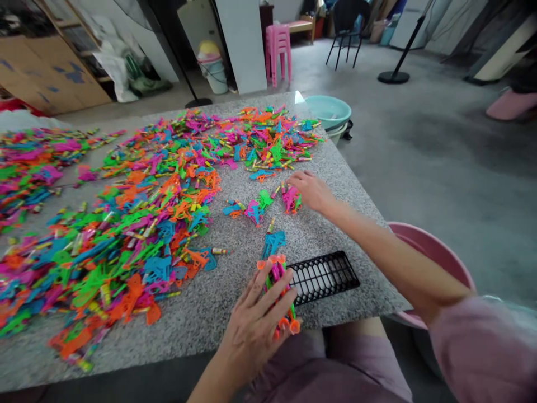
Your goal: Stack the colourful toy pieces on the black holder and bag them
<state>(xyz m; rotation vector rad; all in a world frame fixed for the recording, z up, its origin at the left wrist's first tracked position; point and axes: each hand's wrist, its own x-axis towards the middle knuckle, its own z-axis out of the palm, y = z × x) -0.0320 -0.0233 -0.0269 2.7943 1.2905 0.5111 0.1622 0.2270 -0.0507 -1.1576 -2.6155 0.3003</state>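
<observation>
My left hand [251, 330] is at the front edge of the stone tabletop, its fingers laid over a bundle of suction-cup darts [274, 260]. Orange cups show at both ends of the bundle, with pink and green shafts between my fingers. Farther out, my right hand [312, 191] has its fingers bent at pink toy guns [291, 200] with small tubes attached; the thumb is hidden. A blue toy gun [274, 242] lies just beyond the bundle. Beside my left hand rests a black openwork plastic basket [325, 275]. Green toy guns [265, 198] lie left of my right hand.
A large heap of colourful toy guns [138, 218] spreads over the tabletop [235, 280] to the left and far side. Past the right edge stand a pink tub [436, 246] and a turquoise basin [329, 109]. Pink stools [278, 50] stand on the floor behind.
</observation>
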